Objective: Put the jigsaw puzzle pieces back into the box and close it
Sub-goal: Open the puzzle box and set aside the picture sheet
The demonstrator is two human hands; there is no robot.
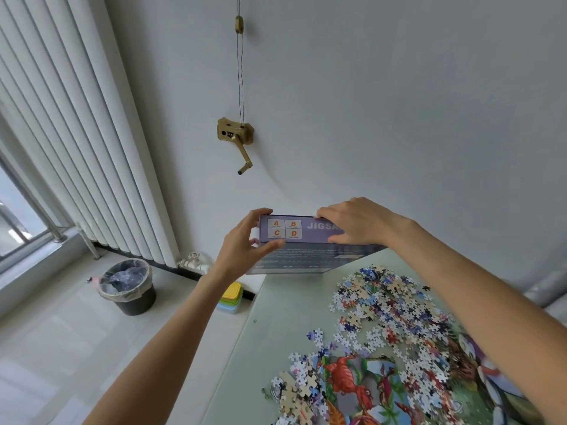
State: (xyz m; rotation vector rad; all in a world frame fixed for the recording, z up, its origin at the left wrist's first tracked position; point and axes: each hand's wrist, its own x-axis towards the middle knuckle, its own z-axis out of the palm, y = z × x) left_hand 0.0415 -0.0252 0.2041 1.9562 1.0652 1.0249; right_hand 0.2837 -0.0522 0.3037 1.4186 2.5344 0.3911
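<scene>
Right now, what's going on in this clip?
A person holds a purple jigsaw box up at the far edge of the table with both hands. The left hand grips its left end, and the right hand grips over its top edge. The loose puzzle pieces lie spread on the table beside a partly assembled section; none can be seen going into the box yet.

A plain home room is showing: a tall white column radiator (92, 154) standing beside the window, a brass hand-crank winch (235, 134) hanging on the white wall, 1 lined black waste bin (129, 286) sitting on pale floor tiles.
</scene>
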